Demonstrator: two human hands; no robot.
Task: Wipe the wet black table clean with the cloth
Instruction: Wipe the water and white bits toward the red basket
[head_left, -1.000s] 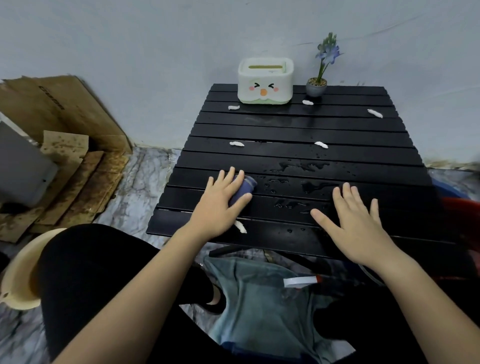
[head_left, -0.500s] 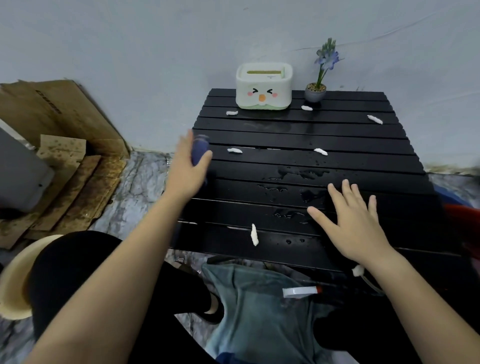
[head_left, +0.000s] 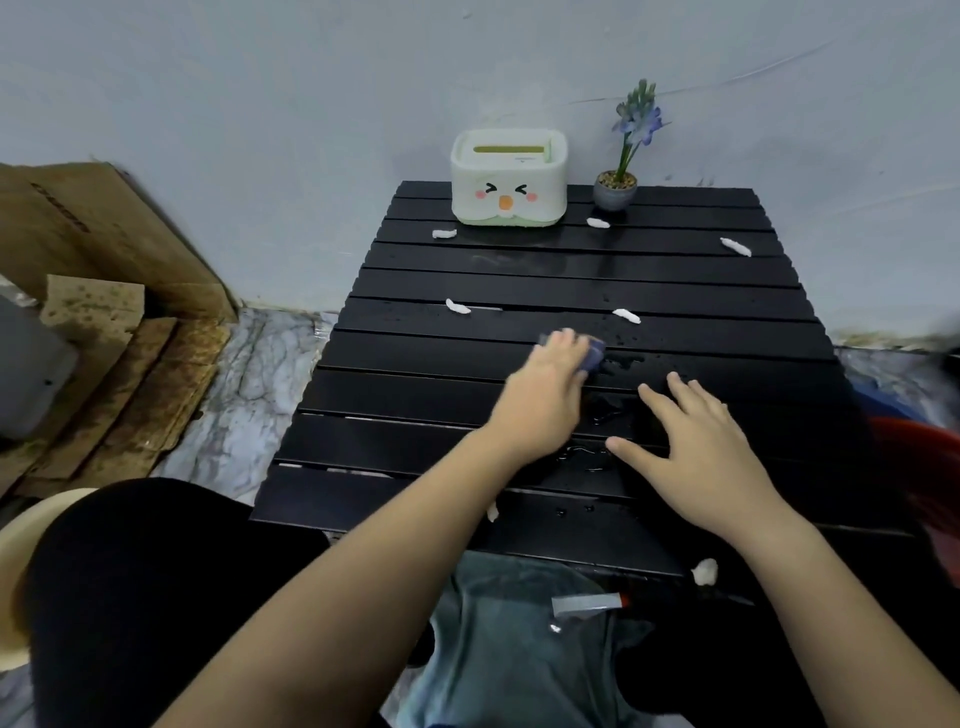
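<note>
Water (head_left: 621, 361) beads on the middle slats of the black slatted table (head_left: 415, 358), just right of the blue cloth (head_left: 592, 353) that the left hand (head_left: 545, 400) presses down, fingers curled over it. Right hand (head_left: 696, 447) lies flat beside it, fingers spread wide, holding nothing, while white paper scraps (head_left: 458, 306) lie scattered across the slats.

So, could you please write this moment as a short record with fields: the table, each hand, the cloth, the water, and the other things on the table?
table: black slatted table, against the wall
left hand: left hand presses the cloth on a middle slat
right hand: right hand flat on the table, fingers spread, holds nothing
water: puddles and drops between and near the hands
scraps: small white scraps scattered on the slats
back edge: white box with a face, small potted flower
</note>
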